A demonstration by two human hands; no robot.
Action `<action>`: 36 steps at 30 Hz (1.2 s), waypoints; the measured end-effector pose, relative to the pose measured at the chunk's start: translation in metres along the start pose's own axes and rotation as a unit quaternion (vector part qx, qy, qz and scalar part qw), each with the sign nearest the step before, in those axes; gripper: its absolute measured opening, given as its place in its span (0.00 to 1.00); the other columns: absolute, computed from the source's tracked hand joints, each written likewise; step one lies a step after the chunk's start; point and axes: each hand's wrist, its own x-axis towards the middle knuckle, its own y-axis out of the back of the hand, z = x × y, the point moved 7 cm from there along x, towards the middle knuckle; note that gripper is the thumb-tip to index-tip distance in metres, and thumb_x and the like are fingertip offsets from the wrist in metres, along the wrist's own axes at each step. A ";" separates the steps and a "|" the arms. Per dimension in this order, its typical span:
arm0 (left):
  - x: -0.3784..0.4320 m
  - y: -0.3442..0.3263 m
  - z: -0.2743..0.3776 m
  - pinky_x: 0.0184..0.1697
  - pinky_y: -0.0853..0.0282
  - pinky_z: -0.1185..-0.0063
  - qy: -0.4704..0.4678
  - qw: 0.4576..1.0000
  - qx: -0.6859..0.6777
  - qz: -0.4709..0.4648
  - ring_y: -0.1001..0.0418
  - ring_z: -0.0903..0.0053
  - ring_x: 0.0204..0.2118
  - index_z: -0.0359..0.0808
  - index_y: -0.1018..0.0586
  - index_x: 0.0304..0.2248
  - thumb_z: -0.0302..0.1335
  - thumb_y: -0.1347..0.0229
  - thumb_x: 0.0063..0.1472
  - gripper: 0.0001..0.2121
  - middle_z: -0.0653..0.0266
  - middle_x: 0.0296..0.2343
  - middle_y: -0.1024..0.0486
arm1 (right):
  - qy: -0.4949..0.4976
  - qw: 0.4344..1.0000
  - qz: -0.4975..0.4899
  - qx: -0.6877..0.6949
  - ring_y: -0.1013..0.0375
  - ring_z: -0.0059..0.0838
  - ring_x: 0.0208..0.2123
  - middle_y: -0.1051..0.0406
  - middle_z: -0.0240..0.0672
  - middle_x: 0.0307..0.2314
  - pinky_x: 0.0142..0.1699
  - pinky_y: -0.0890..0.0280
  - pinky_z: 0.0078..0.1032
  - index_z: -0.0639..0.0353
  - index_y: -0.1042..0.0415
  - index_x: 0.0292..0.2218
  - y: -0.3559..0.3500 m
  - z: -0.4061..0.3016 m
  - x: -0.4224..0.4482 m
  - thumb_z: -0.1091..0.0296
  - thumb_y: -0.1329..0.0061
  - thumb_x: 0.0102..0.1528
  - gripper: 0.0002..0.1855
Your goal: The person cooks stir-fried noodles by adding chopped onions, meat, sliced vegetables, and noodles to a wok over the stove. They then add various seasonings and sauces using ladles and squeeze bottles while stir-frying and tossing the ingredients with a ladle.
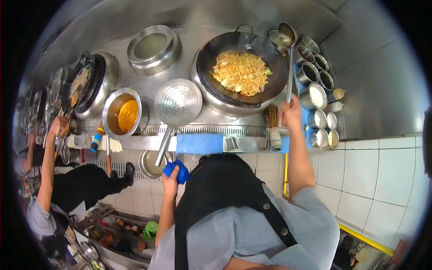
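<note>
My right hand (291,113) grips the handle of a long metal ladle (287,35), its bowl raised by the wok's far right rim. Noodles (241,72) with bits of vegetable lie in the black wok (278,82), which sits on a steel burner ring; faint steam rises there. In front of the counter, my left hand (170,180) holds a bunched blue cloth (179,171). Just above that hand is the handle of a perforated strainer (178,101), whose bowl rests on the stove top. A bamboo brush (274,125) stands at the counter edge near my right wrist.
Seasoning pots (317,96) crowd the right side. Left of the strainer stand a pot of amber liquid (126,114) and, farther back, an uncovered burner ring (153,49). A co-worker's hand (59,125) works at another wok (82,76) on the left. Shelved containers (118,233) lie behind, lower left.
</note>
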 end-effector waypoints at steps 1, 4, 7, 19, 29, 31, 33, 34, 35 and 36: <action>0.000 0.008 -0.005 0.44 0.27 0.75 0.002 0.998 0.055 -0.008 0.23 0.76 0.38 0.27 0.24 0.47 0.31 0.38 0.63 0.18 0.61 0.37 0.22 | 0.019 1.000 -0.001 -0.002 0.36 0.20 0.14 0.34 0.29 0.17 0.19 0.42 0.22 0.64 0.32 0.50 0.007 -0.010 0.035 0.76 0.52 0.55 0.20; 0.000 0.046 -0.037 0.44 0.27 0.73 -0.058 0.978 0.191 0.055 0.22 0.72 0.36 0.26 0.23 0.47 0.32 0.36 0.59 0.20 0.56 0.35 0.19 | -0.064 0.995 -0.031 -0.068 0.34 0.22 0.15 0.32 0.31 0.18 0.21 0.40 0.22 0.65 0.32 0.50 0.021 -0.017 0.151 0.77 0.51 0.52 0.23; -0.014 0.080 -0.060 0.42 0.27 0.70 0.005 0.947 0.310 0.085 0.22 0.69 0.34 0.27 0.22 0.44 0.31 0.35 0.57 0.19 0.54 0.34 0.19 | -0.125 0.990 0.033 -0.059 0.34 0.23 0.15 0.30 0.32 0.19 0.21 0.37 0.22 0.66 0.29 0.42 0.026 -0.014 0.229 0.77 0.49 0.50 0.15; -0.157 0.199 -0.179 0.39 0.26 0.68 0.253 0.893 0.248 0.277 0.24 0.69 0.29 0.29 0.22 0.34 0.28 0.36 0.49 0.14 0.59 0.29 0.21 | 0.182 0.832 0.074 -0.519 0.25 0.34 0.25 0.22 0.42 0.30 0.26 0.32 0.33 0.68 0.24 0.43 0.001 -0.017 0.328 0.66 0.47 0.51 0.19; -0.013 0.147 -0.136 0.42 0.25 0.70 0.138 0.946 0.262 0.133 0.20 0.68 0.35 0.30 0.20 0.39 0.33 0.35 0.56 0.16 0.55 0.33 0.18 | -0.012 0.987 -0.160 0.009 0.31 0.19 0.19 0.28 0.31 0.24 0.21 0.36 0.21 0.59 0.35 0.61 -0.253 -0.086 0.160 0.74 0.47 0.55 0.32; -0.006 0.136 -0.109 0.42 0.25 0.71 0.106 0.958 0.217 0.154 0.20 0.69 0.35 0.30 0.20 0.40 0.30 0.36 0.57 0.14 0.57 0.33 0.18 | -0.016 0.978 -0.203 0.048 0.31 0.20 0.19 0.28 0.31 0.24 0.20 0.37 0.21 0.61 0.33 0.59 -0.319 -0.087 0.126 0.75 0.48 0.53 0.31; -0.013 0.133 -0.102 0.42 0.26 0.72 0.076 0.965 0.171 0.182 0.21 0.71 0.35 0.30 0.20 0.40 0.27 0.37 0.59 0.12 0.58 0.33 0.18 | -0.007 0.973 -0.227 0.038 0.30 0.23 0.18 0.28 0.33 0.22 0.20 0.36 0.25 0.62 0.31 0.58 -0.380 -0.078 0.108 0.75 0.49 0.51 0.31; -0.019 0.134 -0.103 0.43 0.26 0.72 0.070 0.963 0.177 0.192 0.21 0.71 0.36 0.30 0.21 0.41 0.27 0.37 0.59 0.12 0.58 0.34 0.18 | -0.002 0.973 -0.229 -0.003 0.30 0.26 0.18 0.28 0.35 0.22 0.20 0.35 0.27 0.65 0.30 0.55 -0.405 -0.077 0.101 0.75 0.48 0.51 0.29; -0.026 0.140 -0.106 0.43 0.26 0.73 0.065 0.960 0.183 0.202 0.21 0.71 0.36 0.30 0.21 0.42 0.26 0.37 0.60 0.12 0.58 0.34 0.18 | 0.004 0.972 -0.230 -0.044 0.29 0.29 0.17 0.28 0.36 0.21 0.20 0.34 0.29 0.67 0.29 0.53 -0.429 -0.080 0.094 0.74 0.48 0.50 0.27; -0.035 0.149 -0.122 0.44 0.26 0.73 0.067 0.957 0.193 0.206 0.21 0.72 0.36 0.30 0.21 0.42 0.26 0.38 0.60 0.12 0.57 0.35 0.18 | 0.005 0.971 -0.236 -0.040 0.29 0.29 0.17 0.28 0.36 0.21 0.20 0.34 0.29 0.67 0.29 0.53 -0.451 -0.087 0.087 0.74 0.48 0.50 0.27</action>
